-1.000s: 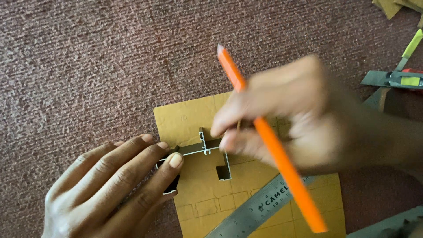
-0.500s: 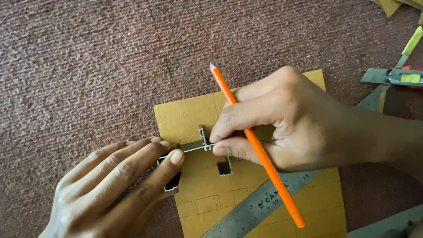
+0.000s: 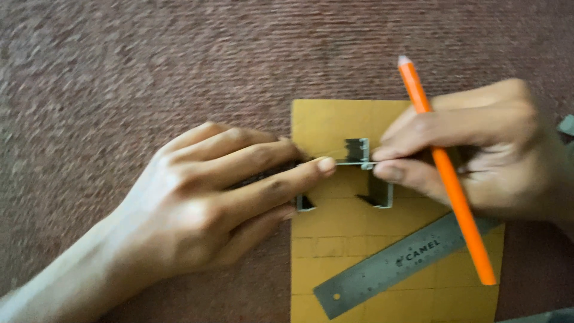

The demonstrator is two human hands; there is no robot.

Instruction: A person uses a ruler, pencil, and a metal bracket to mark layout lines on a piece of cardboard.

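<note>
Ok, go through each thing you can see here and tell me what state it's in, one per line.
left hand: flat, fingertips pressing the metal piece
right hand: pinching the metal piece, pencil tucked in its grip
metal piece: small bent part lying on the cardboard
orange pencil: slanted, tip pointing up and away
cardboard sheet: flat on the carpet, faint grid lines
steel ruler: lying diagonally on the cardboard

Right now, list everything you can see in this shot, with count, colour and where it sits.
Carpet: one, reddish brown, under everything.
Cardboard sheet: one, mustard yellow, faint grid lines, centre right on the carpet.
Metal strip piece: one, silvery grey, bent, on the cardboard between the hands.
Steel ruler: one, grey, lying slantwise on the cardboard's lower part.
Pencil: one, orange, in the right hand.
Left hand: fingertips on the metal piece.
Right hand: pinching the metal piece.
</note>
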